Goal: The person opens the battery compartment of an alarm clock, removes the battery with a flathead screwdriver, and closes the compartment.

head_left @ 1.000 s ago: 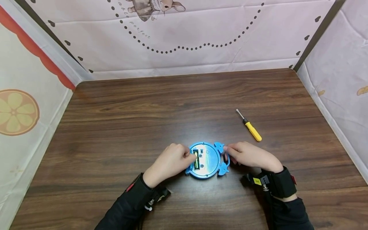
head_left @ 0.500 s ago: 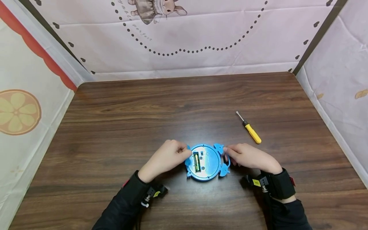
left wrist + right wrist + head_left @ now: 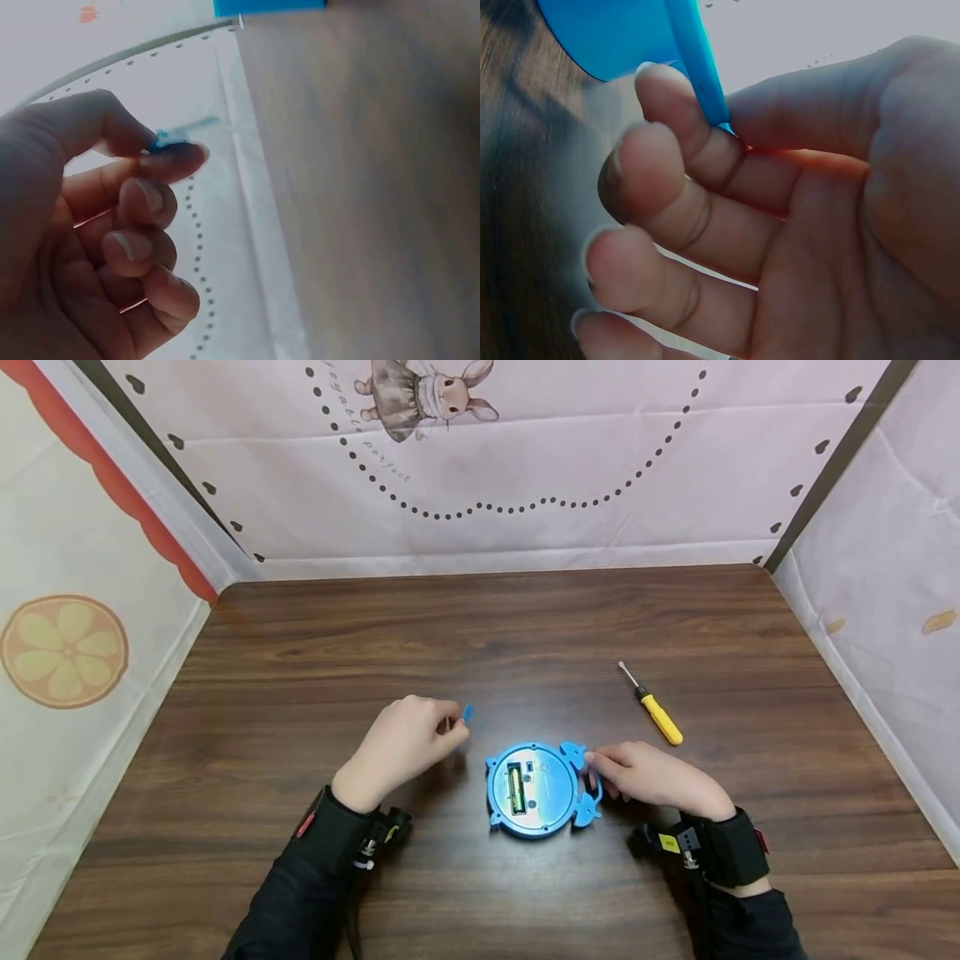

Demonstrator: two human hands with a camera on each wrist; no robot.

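Note:
A round blue alarm clock [image 3: 534, 789] lies face down on the table in the head view. One battery [image 3: 516, 788] shows in its uncovered compartment. My right hand [image 3: 647, 772] pinches the clock's handle at the right side between thumb and index finger; the right wrist view shows the blue handle [image 3: 697, 64] there, with the other fingers loosely bent. Left of the clock and apart from it, my left hand [image 3: 408, 739] pinches a thin blue battery cover [image 3: 468, 712] between thumb and index finger. In the left wrist view the cover [image 3: 184, 129] is blurred and partly hidden by the fingertips.
A screwdriver [image 3: 660, 718] with a yellow handle lies behind the right hand, its tip toward the back of the table. The brown wooden table [image 3: 337, 635] is bounded by printed white cloth walls [image 3: 525, 460] at the back and both sides.
My left hand has moved from the battery compartment to the left and away from the clock, carrying the blue cover. My right hand keeps its pinch on the handle.

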